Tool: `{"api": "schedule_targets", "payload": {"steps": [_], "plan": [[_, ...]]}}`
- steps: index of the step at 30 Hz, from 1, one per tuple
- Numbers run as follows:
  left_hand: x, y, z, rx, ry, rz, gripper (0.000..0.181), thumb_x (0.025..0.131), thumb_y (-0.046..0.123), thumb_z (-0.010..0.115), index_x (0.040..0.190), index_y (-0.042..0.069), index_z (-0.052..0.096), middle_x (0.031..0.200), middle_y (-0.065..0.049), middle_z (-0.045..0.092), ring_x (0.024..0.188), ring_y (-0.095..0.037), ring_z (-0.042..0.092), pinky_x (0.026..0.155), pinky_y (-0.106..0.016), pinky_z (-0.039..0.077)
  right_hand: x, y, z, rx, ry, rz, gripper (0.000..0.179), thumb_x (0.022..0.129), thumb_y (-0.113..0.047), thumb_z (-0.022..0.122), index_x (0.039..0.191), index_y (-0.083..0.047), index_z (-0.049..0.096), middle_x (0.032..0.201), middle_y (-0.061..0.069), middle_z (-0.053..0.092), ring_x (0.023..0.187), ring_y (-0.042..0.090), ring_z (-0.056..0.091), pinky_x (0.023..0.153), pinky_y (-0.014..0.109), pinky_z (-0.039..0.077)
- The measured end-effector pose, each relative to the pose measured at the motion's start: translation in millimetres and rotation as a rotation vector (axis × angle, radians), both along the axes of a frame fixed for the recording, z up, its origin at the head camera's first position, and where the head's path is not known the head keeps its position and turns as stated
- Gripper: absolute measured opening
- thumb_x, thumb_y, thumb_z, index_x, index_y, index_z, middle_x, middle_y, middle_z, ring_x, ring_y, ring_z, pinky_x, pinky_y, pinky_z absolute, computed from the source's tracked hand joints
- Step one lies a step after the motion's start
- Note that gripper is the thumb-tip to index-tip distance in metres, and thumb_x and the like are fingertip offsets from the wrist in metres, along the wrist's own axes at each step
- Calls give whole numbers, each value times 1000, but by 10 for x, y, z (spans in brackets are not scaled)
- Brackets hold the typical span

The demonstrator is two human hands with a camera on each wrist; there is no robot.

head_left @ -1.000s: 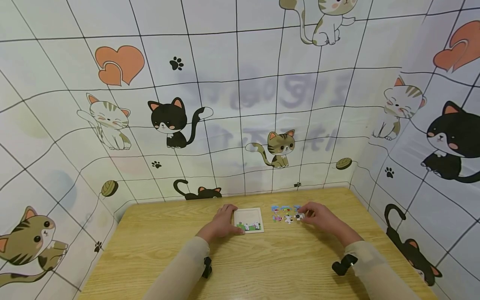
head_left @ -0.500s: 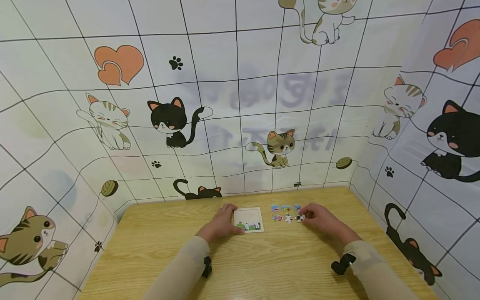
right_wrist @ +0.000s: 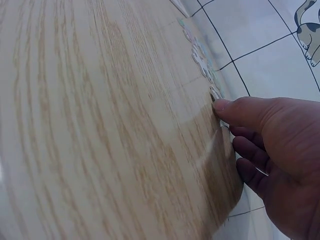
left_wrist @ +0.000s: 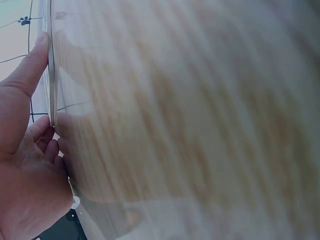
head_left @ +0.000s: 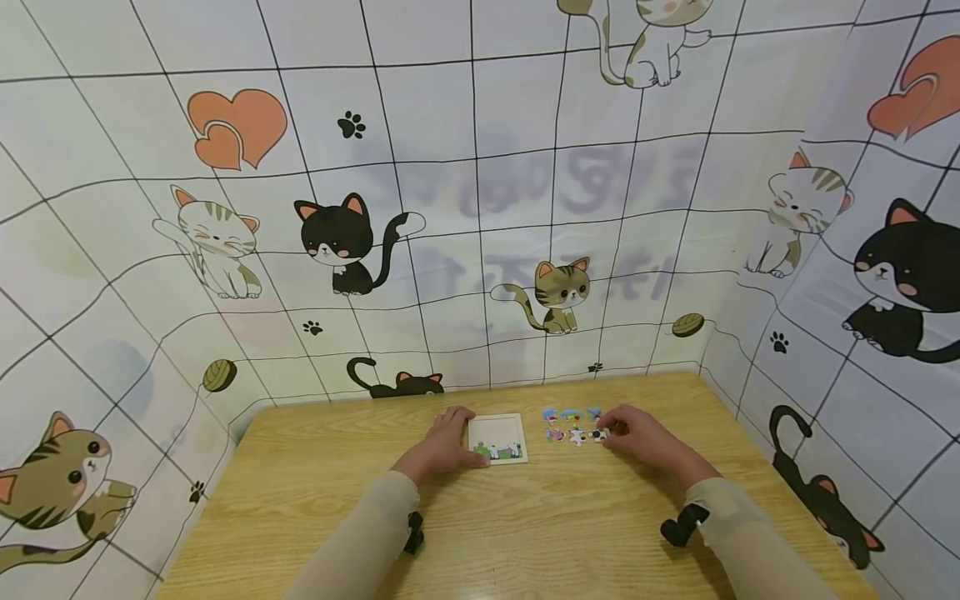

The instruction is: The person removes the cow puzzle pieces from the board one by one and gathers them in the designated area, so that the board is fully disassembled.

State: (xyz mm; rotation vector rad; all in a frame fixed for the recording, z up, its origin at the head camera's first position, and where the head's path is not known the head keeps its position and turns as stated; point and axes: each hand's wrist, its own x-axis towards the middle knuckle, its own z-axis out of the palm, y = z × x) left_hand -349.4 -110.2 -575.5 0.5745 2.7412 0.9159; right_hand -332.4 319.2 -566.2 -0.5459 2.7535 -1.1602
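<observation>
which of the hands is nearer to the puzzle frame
The left. The left hand touches the puzzle frame at its left side; the right hand is apart from it, beyond its right side, at the puzzle pieces.

Puzzle pieces (head_left: 577, 437) too small to read
Five o'clock, head view; left sleeve (head_left: 352, 542) cut off at seven; tabletop (left_wrist: 200, 125) blurred (left wrist, three o'clock).

The light in the head view is bright and rather even, but the puzzle pieces (head_left: 577, 436) beside the right hand (head_left: 643, 435) are too small to look sharp. Close to the left hand (left_wrist: 30, 165), its wrist view shows the table (left_wrist: 185, 120) strongly blurred, with pale haze and reflection; in the right wrist view, a soft shadow (right_wrist: 220, 172) lies beside the fingers (right_wrist: 252, 151).
</observation>
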Motion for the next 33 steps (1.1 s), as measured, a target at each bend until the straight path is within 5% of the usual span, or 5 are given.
{"api": "schedule_targets", "payload": {"steps": [15, 33], "plan": [[-29, -2, -45, -9, 10, -1, 97, 87, 45, 97, 160, 6, 45, 164, -14, 42, 148, -40, 41, 126, -62, 33, 11, -24, -26, -26, 2, -39, 25, 102, -9, 81, 123, -1, 71, 118, 11, 68, 104, 26, 60, 91, 48, 52], [-43, -8, -56, -33, 7, -5, 99, 88, 46, 96, 161, 6, 44, 167, -13, 40, 151, -38, 39, 127, -60, 32, 27, -217, 37, -75, 63, -55, 19, 104, -6, 78, 121, 0, 72, 121, 16, 67, 106, 29, 63, 88, 45, 56]]}}
